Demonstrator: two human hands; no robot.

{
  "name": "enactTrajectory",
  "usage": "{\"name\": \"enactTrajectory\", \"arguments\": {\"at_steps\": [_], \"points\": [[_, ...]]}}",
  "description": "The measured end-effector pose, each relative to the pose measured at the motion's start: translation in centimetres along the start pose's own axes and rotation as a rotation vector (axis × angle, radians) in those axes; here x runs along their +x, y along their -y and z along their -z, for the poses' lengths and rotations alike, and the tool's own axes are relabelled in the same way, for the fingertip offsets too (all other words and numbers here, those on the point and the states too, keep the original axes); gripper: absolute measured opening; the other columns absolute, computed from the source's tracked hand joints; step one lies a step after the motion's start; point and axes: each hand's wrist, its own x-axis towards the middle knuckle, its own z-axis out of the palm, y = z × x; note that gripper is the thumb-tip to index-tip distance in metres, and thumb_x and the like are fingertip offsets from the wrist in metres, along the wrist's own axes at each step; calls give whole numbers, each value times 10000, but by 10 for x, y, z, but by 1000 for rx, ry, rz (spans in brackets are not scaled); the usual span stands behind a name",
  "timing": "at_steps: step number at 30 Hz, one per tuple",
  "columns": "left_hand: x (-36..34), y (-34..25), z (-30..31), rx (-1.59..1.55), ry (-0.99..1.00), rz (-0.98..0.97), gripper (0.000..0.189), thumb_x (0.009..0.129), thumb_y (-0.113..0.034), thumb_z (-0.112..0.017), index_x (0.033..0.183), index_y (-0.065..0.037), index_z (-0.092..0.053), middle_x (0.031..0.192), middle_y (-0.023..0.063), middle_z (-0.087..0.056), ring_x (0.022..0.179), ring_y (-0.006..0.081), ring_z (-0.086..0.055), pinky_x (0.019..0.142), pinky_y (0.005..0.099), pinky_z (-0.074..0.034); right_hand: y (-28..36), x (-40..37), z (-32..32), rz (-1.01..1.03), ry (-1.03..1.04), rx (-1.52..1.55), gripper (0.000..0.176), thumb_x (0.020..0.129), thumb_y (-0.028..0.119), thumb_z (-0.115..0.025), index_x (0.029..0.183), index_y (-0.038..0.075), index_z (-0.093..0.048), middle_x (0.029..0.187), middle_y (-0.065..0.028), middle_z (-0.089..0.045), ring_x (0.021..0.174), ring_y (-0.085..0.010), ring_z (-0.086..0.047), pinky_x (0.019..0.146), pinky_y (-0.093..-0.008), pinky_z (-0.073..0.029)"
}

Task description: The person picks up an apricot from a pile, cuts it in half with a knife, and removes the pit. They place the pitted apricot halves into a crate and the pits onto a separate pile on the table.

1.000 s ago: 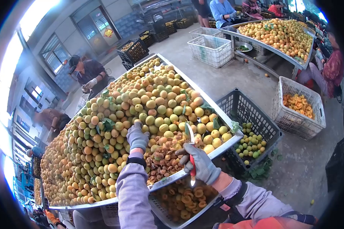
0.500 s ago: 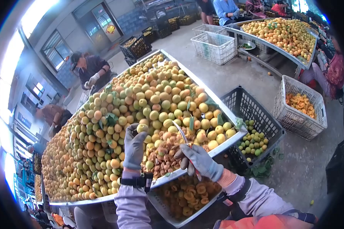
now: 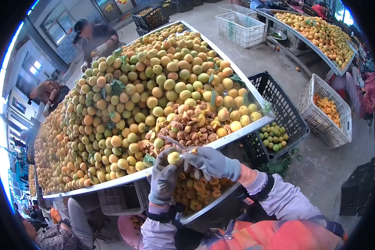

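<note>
My left hand (image 3: 162,178), in a grey glove, is closed round a pale yellow-green apricot (image 3: 173,158). Close against it, my gloved right hand (image 3: 216,163) grips a knife with a thin curved blade (image 3: 171,141); its handle is mostly hidden by the fingers. The hands meet just in front of the table's metal rim (image 3: 221,141). Beneath them, partly covered, a crate (image 3: 210,205) holds halved apricots. Just beyond the rim lies a heap of brown apricot pits (image 3: 187,125), and behind it the large pile of whole apricots (image 3: 146,87).
To the right stand a black crate (image 3: 293,114) with green fruit at its bottom and a white crate (image 3: 308,100) of orange halves. An empty-looking grey crate (image 3: 121,200) and a pink basin (image 3: 131,229) sit below the table. Other people work along the far side and lower left.
Both hands have come back from over the pile to the table's near edge and closed together. The apricot in my left hand now meets my right hand at the knife. The view has tilted down.
</note>
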Motion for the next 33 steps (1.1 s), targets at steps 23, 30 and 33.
{"name": "enactTrajectory", "arguments": {"at_steps": [23,30,33], "points": [[-8,10,10,87,32,70,543,825,-307,-676,1200,29,-472,1041,57,-565,938,134,-547,868,271,-441,-23,8,-4,422,-173,-573,417,928,443,-464,920,40,-573,660,-112,-569,594,-256,-583,543,-328,-450],[-9,12,14,128,-13,46,517,835,-283,-668,1187,46,-480,1030,55,-570,923,128,-547,856,260,-439,-34,8,-11,383,-233,-639,418,931,427,-462,922,27,-582,703,-170,-573,665,-318,-581,597,-360,-453],[-10,11,17,188,11,23,410,868,-148,-613,1193,64,-480,1103,103,-576,976,157,-568,879,278,-454,-45,14,-16,381,-264,-530,445,928,439,-465,892,10,-575,693,-129,-587,661,-305,-589,610,-369,-457]]}}
